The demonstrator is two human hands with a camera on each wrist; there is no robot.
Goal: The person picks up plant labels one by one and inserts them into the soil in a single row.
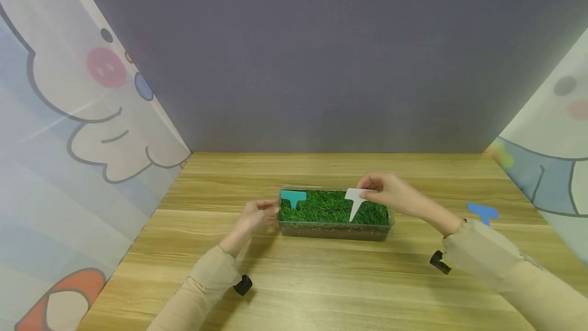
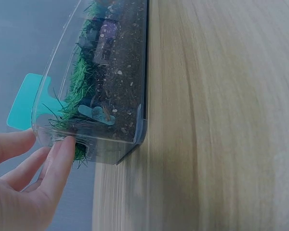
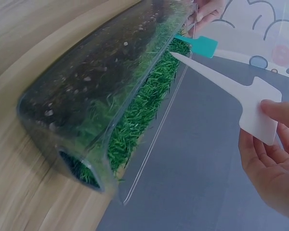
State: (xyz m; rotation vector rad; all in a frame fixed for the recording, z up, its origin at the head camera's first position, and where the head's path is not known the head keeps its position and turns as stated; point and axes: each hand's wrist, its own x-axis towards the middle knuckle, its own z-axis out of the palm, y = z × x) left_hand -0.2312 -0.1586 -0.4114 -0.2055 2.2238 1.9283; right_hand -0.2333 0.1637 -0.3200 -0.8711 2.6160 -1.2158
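A clear planter box (image 1: 335, 232) holds dark soil (image 3: 86, 72) under a layer of short green grass (image 1: 326, 204). At its left end a teal T-shaped plant label (image 1: 293, 197) stands in the grass. My left hand (image 1: 252, 215) is at that end, its fingertips touching the outside of the box by the rim, as the left wrist view shows. Over the right part of the grass, my right hand (image 1: 385, 194) pinches a white T-shaped plant label (image 1: 356, 199) by its head. The label's pointed stem slants downward, its tip overlapping the grass near the front rim in the head view.
On the wooden table (image 1: 331, 280) a blue plant label (image 1: 483, 212) lies to the right, partly covered by my right sleeve (image 1: 487, 249). A grey wall rises behind the table, and panels with cartoon prints flank both sides. Black straps hang at both wrists.
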